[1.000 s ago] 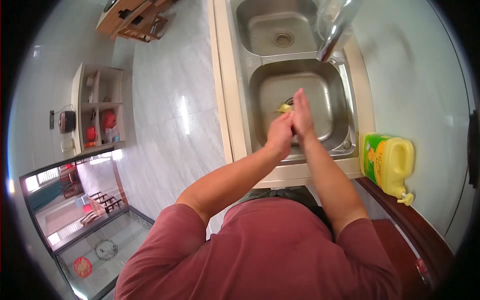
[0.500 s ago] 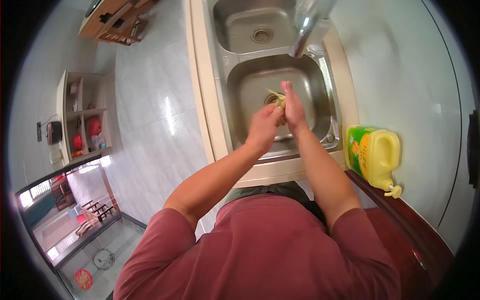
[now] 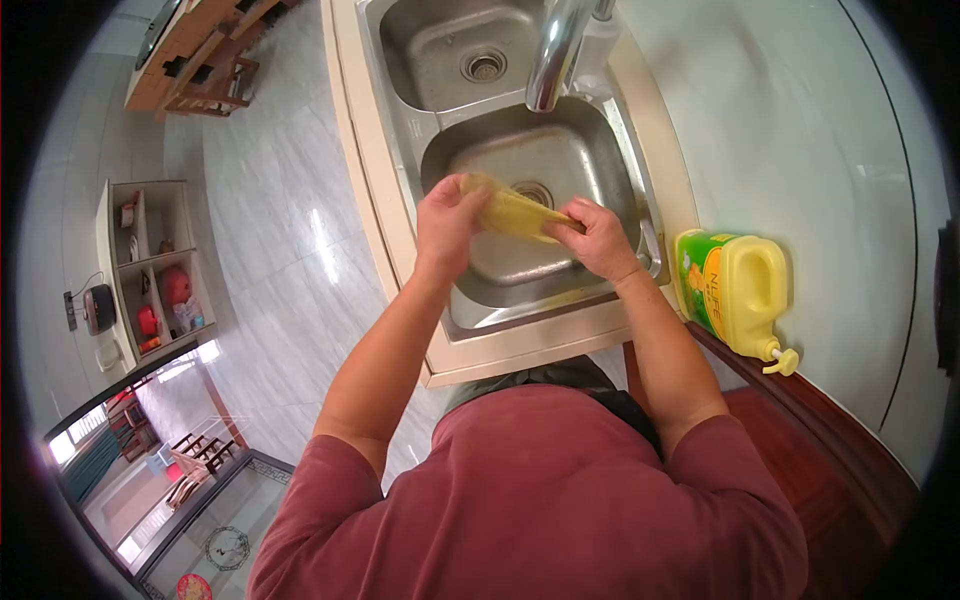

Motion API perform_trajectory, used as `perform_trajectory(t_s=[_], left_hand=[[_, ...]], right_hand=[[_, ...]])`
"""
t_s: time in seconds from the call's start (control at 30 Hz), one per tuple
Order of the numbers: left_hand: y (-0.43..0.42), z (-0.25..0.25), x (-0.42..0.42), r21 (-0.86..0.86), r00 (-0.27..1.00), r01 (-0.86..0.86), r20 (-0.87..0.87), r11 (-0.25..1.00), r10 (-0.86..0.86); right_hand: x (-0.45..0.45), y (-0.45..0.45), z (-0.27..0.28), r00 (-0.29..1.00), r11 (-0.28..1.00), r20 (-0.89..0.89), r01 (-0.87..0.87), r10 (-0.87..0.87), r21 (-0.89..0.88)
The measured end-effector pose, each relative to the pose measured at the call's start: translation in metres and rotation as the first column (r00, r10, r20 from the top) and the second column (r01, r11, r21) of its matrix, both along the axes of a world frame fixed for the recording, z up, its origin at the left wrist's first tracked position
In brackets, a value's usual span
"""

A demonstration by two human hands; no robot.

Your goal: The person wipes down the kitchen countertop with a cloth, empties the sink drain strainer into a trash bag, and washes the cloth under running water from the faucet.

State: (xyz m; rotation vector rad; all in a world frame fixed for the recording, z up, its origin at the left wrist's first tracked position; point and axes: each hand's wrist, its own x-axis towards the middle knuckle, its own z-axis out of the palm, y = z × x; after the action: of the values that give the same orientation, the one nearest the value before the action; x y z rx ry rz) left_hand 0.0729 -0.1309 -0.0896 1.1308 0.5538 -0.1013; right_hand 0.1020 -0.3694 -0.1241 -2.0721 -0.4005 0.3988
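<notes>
A yellow cloth point(image 3: 515, 213) is stretched between my hands above the near sink basin point(image 3: 520, 265). My left hand point(image 3: 447, 222) pinches its left end, with the fingers closed. At the other end, my right hand point(image 3: 597, 240) grips the cloth between thumb and fingers. The cloth hides part of the drain beneath it. A chrome faucet point(image 3: 553, 62) hangs over the far edge of this basin, apart from both hands.
A second basin point(image 3: 450, 85) lies beyond the near one. On the right stands a yellow jug with a pump point(image 3: 755, 290), beside the sink counter. An open shelf point(image 3: 150, 250) and wooden furniture point(image 3: 205, 60) are at the left.
My hands were close together with the cloth bunched between them. They have moved apart and the cloth is now spread out. The view has shifted, so the sink appears farther left.
</notes>
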Motion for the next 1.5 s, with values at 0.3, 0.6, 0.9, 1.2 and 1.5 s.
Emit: perform_trajectory(t_s=[0.3,0.6,0.9,1.2,1.5], left_hand=[[0.003,-0.055,-0.006,0.016,0.98,-0.14,-0.137,0.99,0.141],[-0.045,-0.098,0.017,-0.391,0.985,-0.097,-0.17,0.915,0.032],[-0.049,-0.045,0.006,-0.16,0.987,0.098,-0.107,0.982,-0.116],[-0.02,-0.012,0.012,0.194,0.934,0.354,-0.035,0.915,-0.354],[0.002,-0.04,-0.032,0.267,0.869,0.489,-0.236,0.83,-0.436]], right_hand=[[0.006,0.005,0.028,0.907,0.816,-0.413,0.299,-0.081,0.495],[-0.035,0.13,0.016,0.787,0.784,0.228,0.448,-0.574,0.43],[0.033,0.063,-0.062,0.893,0.88,0.151,0.446,-0.424,-0.166],[0.014,0.038,-0.02,0.923,0.988,-0.384,0.058,0.003,0.146],[0.014,0.037,-0.015,0.91,0.853,-0.295,0.387,-0.292,0.35]])
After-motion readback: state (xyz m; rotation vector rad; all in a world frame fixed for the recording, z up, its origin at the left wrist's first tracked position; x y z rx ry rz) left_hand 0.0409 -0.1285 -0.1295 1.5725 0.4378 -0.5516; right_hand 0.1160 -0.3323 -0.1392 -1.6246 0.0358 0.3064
